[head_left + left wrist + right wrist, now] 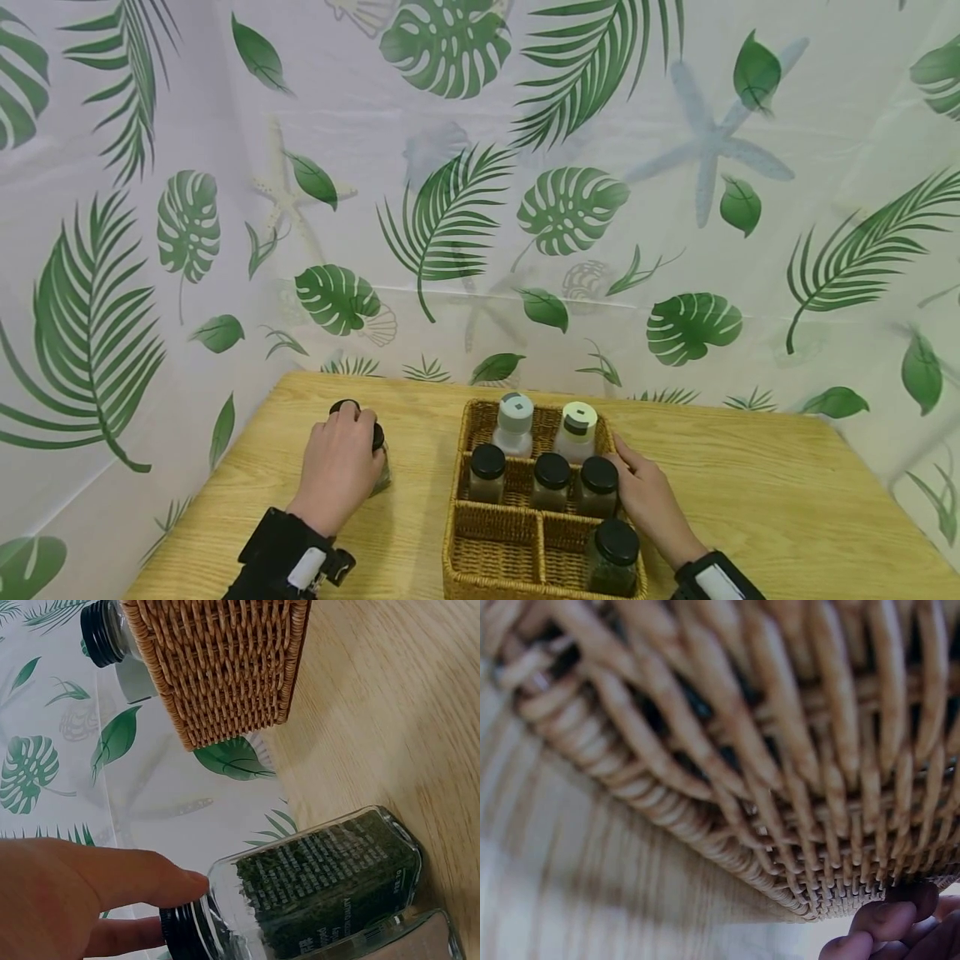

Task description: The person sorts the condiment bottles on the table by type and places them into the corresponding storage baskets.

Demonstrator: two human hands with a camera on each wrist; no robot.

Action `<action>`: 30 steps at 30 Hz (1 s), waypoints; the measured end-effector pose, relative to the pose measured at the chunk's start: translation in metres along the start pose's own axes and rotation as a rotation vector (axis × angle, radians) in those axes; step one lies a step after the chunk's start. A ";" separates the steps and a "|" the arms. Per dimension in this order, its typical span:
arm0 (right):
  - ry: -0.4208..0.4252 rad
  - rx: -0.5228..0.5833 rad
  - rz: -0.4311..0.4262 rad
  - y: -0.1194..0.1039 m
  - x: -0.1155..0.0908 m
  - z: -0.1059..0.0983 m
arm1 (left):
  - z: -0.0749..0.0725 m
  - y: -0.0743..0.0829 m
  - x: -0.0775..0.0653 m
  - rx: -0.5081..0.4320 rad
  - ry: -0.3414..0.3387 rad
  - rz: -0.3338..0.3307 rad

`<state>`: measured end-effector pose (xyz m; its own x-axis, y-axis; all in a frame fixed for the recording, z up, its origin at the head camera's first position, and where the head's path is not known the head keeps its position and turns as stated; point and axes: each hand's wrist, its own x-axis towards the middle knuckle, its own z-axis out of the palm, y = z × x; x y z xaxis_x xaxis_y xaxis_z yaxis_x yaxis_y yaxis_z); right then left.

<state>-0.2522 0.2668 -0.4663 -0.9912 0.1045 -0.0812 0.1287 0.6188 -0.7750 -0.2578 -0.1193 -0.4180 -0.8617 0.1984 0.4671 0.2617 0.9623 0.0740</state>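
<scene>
On the left of the table, my left hand [341,467] pinches the black lid of a glass jar of dried green herbs [322,881]. The jar stands upright, mostly covered by the hand in the head view. Right beside it stands a second glass jar [424,941] with pale pinkish contents, partly out of frame. My right hand [651,500] holds the right side of a wicker basket [452,533], its fingers [885,921] curled against the outer wall. Inside the basket are two white bottles, several black-lidded jars in the middle row, and one jar [613,558] at the front right.
The wooden table [757,500] extends on both sides of the basket. A white cloth with green leaf prints [480,208] hangs behind it and along the left side. The basket's front left compartment [495,554] shows its bare woven floor.
</scene>
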 end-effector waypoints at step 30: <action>-0.011 0.046 0.020 0.000 -0.001 0.001 | -0.023 0.015 -0.002 -0.140 0.026 -0.013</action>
<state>-0.2512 0.2662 -0.4664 -0.9887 0.1079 -0.1037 0.1473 0.5801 -0.8011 -0.2427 -0.1094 -0.3978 -0.8542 0.1791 0.4882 0.3099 0.9292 0.2014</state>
